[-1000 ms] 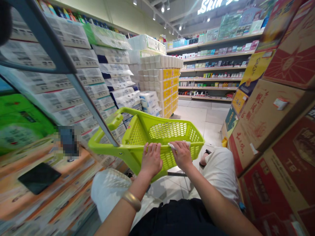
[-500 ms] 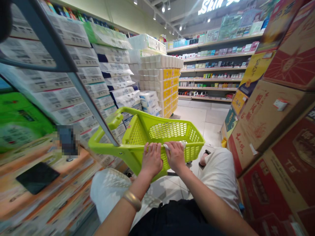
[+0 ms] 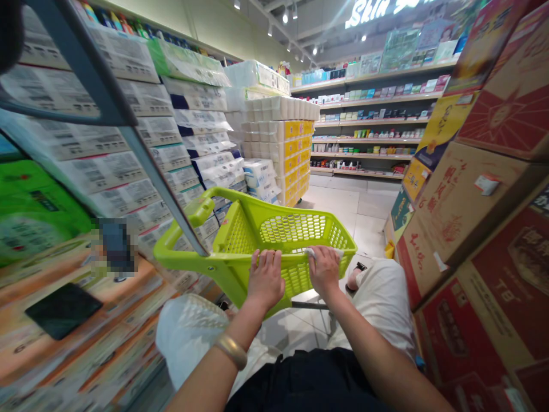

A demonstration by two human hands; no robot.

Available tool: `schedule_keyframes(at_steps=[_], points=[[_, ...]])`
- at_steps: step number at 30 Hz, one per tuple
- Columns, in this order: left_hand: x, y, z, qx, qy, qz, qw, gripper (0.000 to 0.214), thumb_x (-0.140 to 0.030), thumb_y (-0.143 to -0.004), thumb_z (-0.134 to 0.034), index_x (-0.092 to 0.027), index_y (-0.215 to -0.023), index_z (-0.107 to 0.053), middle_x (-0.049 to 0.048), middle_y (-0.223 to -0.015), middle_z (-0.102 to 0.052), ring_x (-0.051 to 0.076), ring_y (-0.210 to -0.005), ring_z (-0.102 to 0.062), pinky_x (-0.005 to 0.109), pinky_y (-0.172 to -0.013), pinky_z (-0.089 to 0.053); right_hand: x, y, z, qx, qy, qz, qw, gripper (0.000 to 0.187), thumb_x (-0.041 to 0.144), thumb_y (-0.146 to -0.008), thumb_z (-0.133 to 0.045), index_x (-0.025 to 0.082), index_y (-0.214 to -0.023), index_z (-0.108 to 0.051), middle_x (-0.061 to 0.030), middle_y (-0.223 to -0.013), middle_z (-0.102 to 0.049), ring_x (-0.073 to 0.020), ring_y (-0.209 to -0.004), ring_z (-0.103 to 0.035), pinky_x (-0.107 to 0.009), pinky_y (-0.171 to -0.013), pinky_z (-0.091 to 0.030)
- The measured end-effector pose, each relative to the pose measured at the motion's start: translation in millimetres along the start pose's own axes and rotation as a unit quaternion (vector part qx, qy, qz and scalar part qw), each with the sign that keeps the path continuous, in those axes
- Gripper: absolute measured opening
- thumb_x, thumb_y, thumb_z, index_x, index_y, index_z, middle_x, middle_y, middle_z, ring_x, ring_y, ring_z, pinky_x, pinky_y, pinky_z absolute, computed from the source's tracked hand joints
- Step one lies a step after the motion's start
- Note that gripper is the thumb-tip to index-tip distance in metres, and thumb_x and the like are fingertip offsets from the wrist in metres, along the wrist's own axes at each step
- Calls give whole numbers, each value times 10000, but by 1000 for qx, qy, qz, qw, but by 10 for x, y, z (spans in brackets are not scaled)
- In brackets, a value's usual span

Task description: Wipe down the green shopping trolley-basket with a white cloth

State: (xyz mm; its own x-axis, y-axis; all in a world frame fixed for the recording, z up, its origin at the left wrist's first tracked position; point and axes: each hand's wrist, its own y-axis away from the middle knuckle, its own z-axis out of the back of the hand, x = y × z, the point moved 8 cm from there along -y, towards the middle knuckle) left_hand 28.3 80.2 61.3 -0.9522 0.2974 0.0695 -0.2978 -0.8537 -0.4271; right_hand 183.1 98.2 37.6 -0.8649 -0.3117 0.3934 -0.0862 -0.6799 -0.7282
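A lime-green plastic shopping cart (image 3: 231, 262) stands in front of me between my knees, its basket walls pierced with holes. My left hand (image 3: 266, 281) is closed over the basket's near rim, fingers hooked across the top edge. Further right along the same rim, my right hand (image 3: 325, 272) presses a crumpled white cloth or tissue (image 3: 309, 252) against the edge. Part of the white piece sticks out on either side of the fingers. No goods show inside the basket. A grey metal bar (image 3: 148, 183) slants across the cart's handle end on the left.
Paper packs (image 3: 141, 131) are stacked at the left. A black flat object (image 3: 64, 311) and a blurred-out phone-like device (image 3: 116, 246) lie on orange packs. Cartons (image 3: 467, 200) rise close on my right. Yellow-banded rolls (image 3: 297, 160) and stocked shelves (image 3: 369, 126) stand ahead.
My right hand has slid right along the rim with the white piece, widening the gap between my hands. The left hand and the cart look unmoved.
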Motion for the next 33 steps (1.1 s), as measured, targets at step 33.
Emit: schedule_keyframes(at_steps=[33], points=[[-120, -23, -32, 13, 15, -14, 1000, 637, -214, -711, -557, -163, -1322, -386, 116, -1217, -507, 280, -1230, -391, 491, -1147, -161, -74, -16, 69, 26, -17, 54, 998, 237, 263, -951, -449, 242, -1089, -641, -50, -1031, -654, -202, -1009, -531, -342, -948, -328]])
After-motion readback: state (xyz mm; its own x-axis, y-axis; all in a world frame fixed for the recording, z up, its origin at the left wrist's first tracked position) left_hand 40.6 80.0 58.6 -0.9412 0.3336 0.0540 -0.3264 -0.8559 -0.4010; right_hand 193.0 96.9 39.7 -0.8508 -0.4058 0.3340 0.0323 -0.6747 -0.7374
